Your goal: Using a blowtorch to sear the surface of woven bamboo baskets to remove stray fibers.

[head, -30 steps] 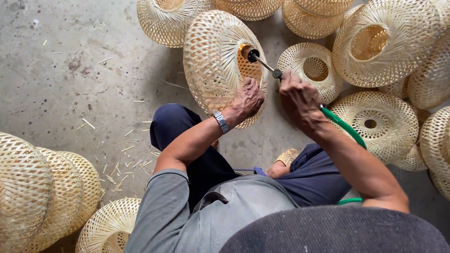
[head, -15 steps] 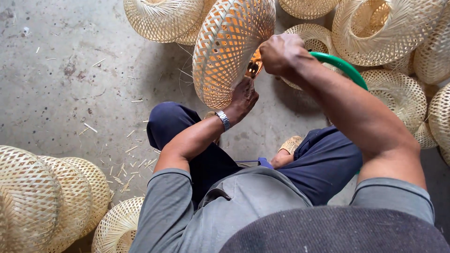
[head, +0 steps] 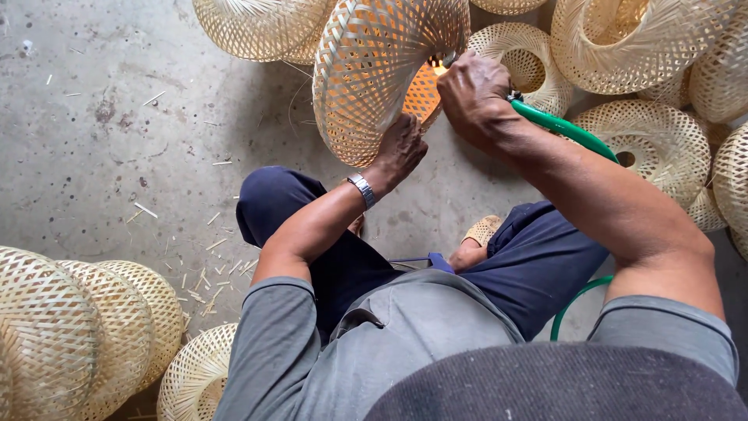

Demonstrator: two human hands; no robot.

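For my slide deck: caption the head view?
Left hand steadies woven bamboo shade; right hand holds green-hosed tool.

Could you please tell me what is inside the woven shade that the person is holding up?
Inside the woven bamboo shade an orange glow shows near its opening, where the right hand holds a tool fed by a green hose. The tool's tip is hidden by that hand and the weave. The left hand steadies the rim.

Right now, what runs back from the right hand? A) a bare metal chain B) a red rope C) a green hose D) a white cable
C: a green hose leads away from the right hand, which grips a tool at the opening of the woven bamboo shade that the left hand steadies.
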